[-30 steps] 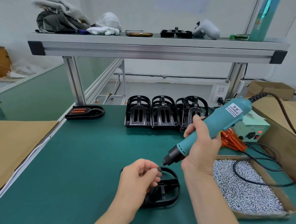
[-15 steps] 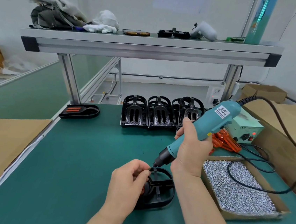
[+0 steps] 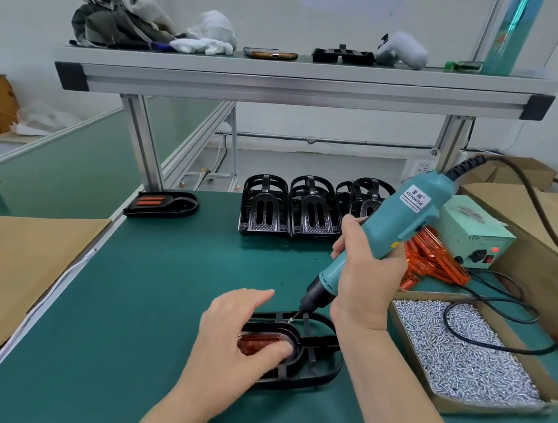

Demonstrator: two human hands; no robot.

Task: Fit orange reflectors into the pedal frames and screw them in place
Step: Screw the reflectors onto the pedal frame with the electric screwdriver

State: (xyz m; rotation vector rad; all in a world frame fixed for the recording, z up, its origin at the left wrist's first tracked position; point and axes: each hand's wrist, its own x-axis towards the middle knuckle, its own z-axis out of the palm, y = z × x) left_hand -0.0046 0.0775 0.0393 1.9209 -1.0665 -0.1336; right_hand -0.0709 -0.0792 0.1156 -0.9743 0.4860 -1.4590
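Steadies a black pedal frame (image 3: 318,365) with the left hand (image 3: 240,341), the frame lying flat on the green table (image 3: 159,285) near its front edge. Rests that hand over the frame's left end, fingers loose and slightly apart, forefinger stretched forward, thumb pressing on the orange reflector (image 3: 255,343) seated in the frame's oval opening. Grips an electric screwdriver (image 3: 404,217) in the right hand (image 3: 363,278), fingers wrapped tight round the teal body, tool tilted down and to the left. Sets the bit tip against the far rim of the frame, just beyond the reflector; cannot tell whether a screw sits under it. To the right, near the frame but apart from it, a cardboard box (image 3: 491,406) full of small silver screws (image 3: 462,354). Behind the box, a heap of loose reflectors (image 3: 437,262) and a pale green power unit (image 3: 475,232). At the back of the table, a row of empty frames (image 3: 288,209) standing upright side by side. Well off to the back left, a finished pedal (image 3: 161,204) with orange showing in it.
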